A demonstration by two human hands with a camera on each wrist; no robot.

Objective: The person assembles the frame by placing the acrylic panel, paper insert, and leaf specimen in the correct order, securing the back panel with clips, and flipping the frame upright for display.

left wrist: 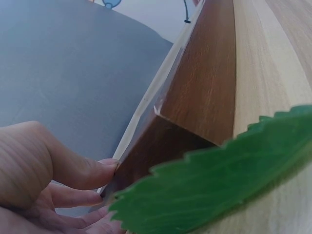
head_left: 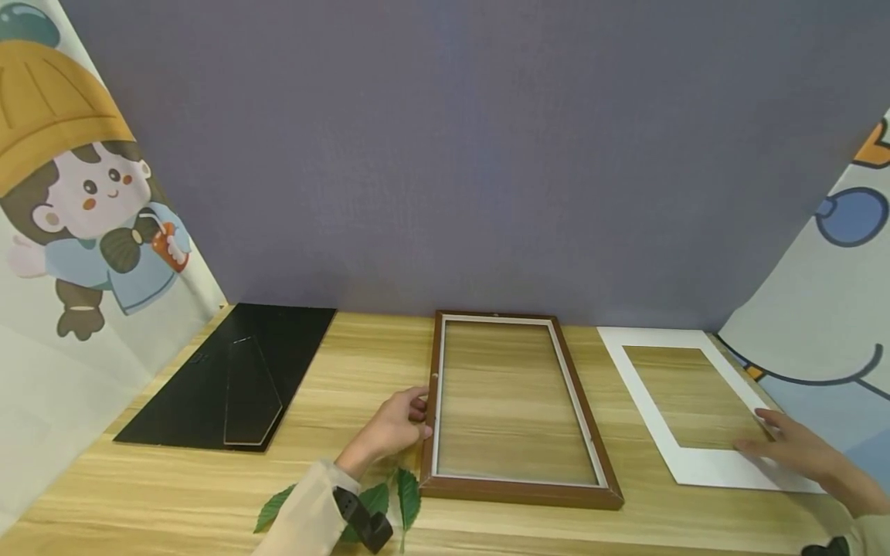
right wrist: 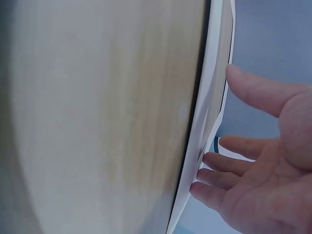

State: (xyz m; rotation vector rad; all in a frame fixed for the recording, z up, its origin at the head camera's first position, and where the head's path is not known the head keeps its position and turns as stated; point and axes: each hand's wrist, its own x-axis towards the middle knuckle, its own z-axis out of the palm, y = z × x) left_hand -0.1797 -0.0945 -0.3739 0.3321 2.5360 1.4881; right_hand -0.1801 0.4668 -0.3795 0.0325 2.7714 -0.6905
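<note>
One leaf (left wrist: pixel 209 170) partly over left hand (head_left: pixel 392 425), any pinch on brown frame (head_left: pixel 521 493) unclear; right hand (head_left: pixel 799 449) spread at white mat (head_left: pixel 716 468).

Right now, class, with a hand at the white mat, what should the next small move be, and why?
I'd probably close the right hand gently on the right edge of the white mat. The hand is at that edge, but its thumb and fingers are spread apart, so a light pinch seems sensible before any lift.
</note>
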